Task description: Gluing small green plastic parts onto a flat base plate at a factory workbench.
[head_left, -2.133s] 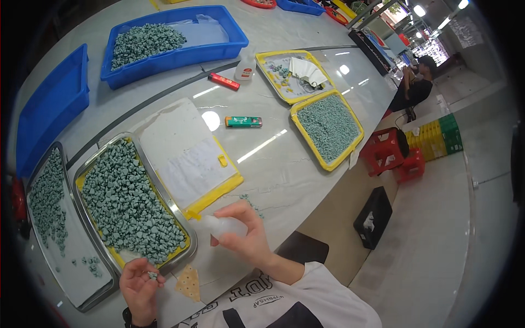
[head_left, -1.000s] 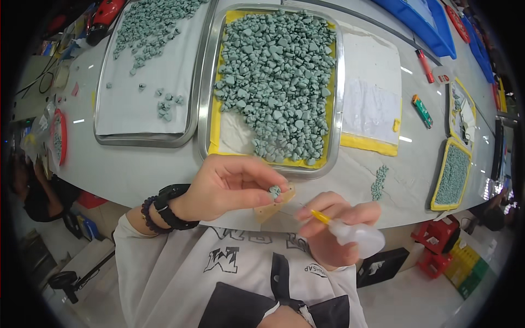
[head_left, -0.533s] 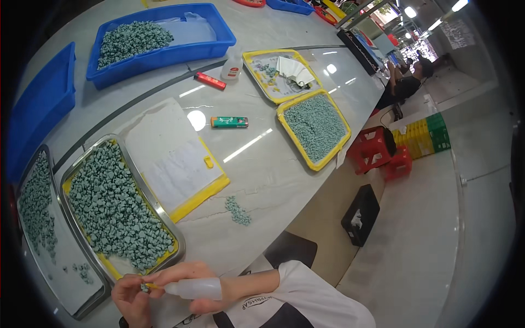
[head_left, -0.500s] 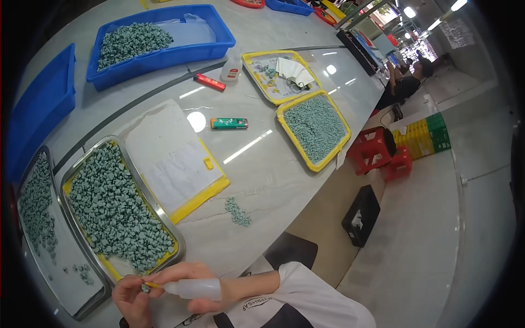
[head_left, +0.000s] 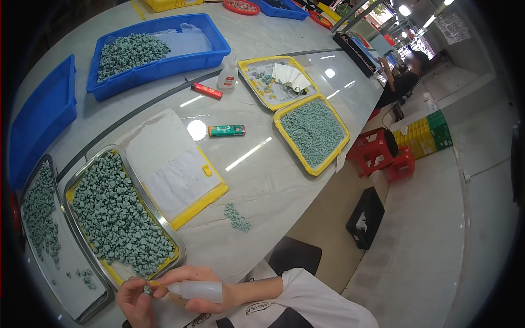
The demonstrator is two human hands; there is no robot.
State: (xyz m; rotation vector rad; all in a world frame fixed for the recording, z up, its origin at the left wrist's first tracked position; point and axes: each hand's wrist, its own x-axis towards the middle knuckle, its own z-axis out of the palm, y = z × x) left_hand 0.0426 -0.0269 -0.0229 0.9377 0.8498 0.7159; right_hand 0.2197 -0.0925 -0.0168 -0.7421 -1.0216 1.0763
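Note:
Close to my body, my left hand [head_left: 134, 304] pinches a small grey-green piece [head_left: 147, 290] between thumb and fingers. My right hand [head_left: 192, 272] is wrapped round a translucent squeeze bottle [head_left: 200, 291], whose yellow tip points left and meets the piece or stops just short of it; I cannot tell which. Just beyond my hands, a metal tray [head_left: 182, 249] with a yellow lining holds many similar pieces. Left of it lies another metal tray [head_left: 93, 312] with more pieces on a white sheet.
On the table are a yellow-edged board with paper [head_left: 183, 183], a loose pile of small green bits [head_left: 237, 217], a green box [head_left: 226, 130], a red box [head_left: 206, 91] and a small bottle [head_left: 227, 76]. Beyond are two yellow-rimmed trays [head_left: 313, 173] and blue bins [head_left: 164, 70].
The view has shifted slightly, so the table things sit a little lower in the picture. Both hands keep nearly the same pose, with the bottle tip still at the piece.

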